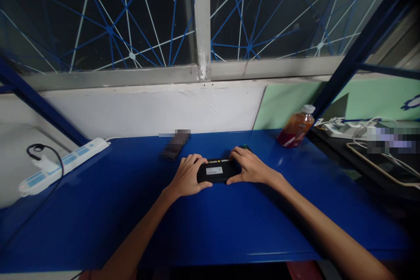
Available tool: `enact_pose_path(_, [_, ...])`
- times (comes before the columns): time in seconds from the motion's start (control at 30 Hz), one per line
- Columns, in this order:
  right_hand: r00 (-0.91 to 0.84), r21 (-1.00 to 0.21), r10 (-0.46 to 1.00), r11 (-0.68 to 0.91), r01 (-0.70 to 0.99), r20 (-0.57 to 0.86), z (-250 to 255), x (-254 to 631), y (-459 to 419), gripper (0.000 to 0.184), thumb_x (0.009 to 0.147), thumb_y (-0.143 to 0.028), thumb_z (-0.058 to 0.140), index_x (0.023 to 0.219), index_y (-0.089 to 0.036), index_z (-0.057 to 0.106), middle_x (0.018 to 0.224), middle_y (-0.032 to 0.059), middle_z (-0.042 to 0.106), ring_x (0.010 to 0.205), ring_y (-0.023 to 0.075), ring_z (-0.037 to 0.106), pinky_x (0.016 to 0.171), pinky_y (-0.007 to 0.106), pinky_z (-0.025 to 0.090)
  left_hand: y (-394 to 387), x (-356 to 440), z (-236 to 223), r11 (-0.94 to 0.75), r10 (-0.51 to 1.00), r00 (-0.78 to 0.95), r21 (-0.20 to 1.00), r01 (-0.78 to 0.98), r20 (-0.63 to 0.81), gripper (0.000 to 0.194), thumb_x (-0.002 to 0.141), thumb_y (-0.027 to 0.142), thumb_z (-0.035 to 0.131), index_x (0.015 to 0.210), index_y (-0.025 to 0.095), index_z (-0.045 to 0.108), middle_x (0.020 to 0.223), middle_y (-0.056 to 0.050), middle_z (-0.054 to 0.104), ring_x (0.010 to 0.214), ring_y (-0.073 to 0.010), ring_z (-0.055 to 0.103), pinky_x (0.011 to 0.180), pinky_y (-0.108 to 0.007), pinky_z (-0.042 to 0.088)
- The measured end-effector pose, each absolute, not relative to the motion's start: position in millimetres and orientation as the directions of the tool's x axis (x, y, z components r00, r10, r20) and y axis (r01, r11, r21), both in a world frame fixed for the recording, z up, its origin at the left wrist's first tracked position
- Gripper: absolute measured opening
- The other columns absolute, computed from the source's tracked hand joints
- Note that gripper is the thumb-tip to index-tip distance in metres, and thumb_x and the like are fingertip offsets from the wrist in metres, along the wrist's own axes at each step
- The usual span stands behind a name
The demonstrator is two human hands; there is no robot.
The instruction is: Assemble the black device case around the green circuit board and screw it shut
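A flat black device (217,171) with a white label on its upper face lies on the blue table (229,227) in front of me. My left hand (187,177) grips its left end, fingers curled over the top and thumb along the near edge. My right hand (250,167) holds the right end the same way, thumb at the near edge. Both hands rest on the tabletop.
A dark blurred object (175,145) lies just beyond the device. A bottle of amber drink (297,127) lies tilted at the back right. A white power strip (62,164) sits at the left, a second strip with cables (344,129) at the right. A wall and window stand behind.
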State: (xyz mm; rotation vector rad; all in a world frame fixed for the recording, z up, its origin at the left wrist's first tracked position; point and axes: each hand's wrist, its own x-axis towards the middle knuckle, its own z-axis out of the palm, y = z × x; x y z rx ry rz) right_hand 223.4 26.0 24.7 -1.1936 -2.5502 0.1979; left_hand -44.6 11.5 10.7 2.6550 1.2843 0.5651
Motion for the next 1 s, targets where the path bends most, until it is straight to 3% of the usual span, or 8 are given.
enact_pose_path(1.0, [-0.563,-0.287,0.803,0.596,0.750,0.195,29.6,220.7,22.7,0.067,0.059,-0.073,0.069,0.095,-0.018,0.056,0.095,0.0088,0.057,0.081,0.0247,0.056,0.069,0.037,0.045,12.2,-40.5,15.7,-0.605,0.796,0.551,0.317,0.730,0.250,0.057,0.065,0.053,0.074,0.107,0.022,0.052,0.110,-0.008,0.056,0.100,-0.0300,0.052,0.081,-0.043,0.040])
